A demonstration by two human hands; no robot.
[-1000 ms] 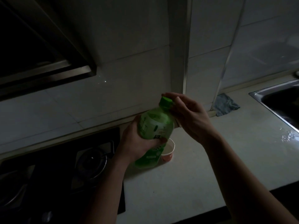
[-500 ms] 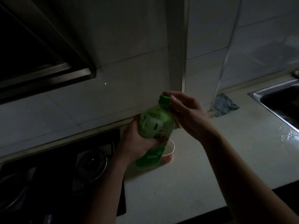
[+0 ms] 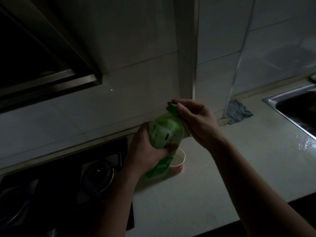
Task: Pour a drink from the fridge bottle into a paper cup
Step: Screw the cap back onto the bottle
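From the head camera, in dim light: gripping a green bottle [image 3: 165, 134] round its labelled middle with the left hand [image 3: 145, 151], fingers curled close about it. Held off the pale counter [image 3: 222, 185], tilted, neck up and leaning right. Pinching the green cap [image 3: 172, 108] with the right hand [image 3: 196, 120], thumb and forefinger closed on it from the right, remaining fingers loosely curled; cap on the neck, loosened or not, cannot tell. Just behind the bottle's lower end, upright on the counter: a paper cup [image 3: 178, 162], pale inside, reddish wall, partly hidden by the bottle. Left of the hands, a black gas stove [image 3: 59, 194] with a round burner [image 3: 98, 175]. Above that, a range hood [image 3: 51, 79]. Far right, a steel sink [image 3: 273, 100]; against the tiled wall [image 3: 136, 48], between bottle and sink, a crumpled grey cloth [image 3: 237, 112].
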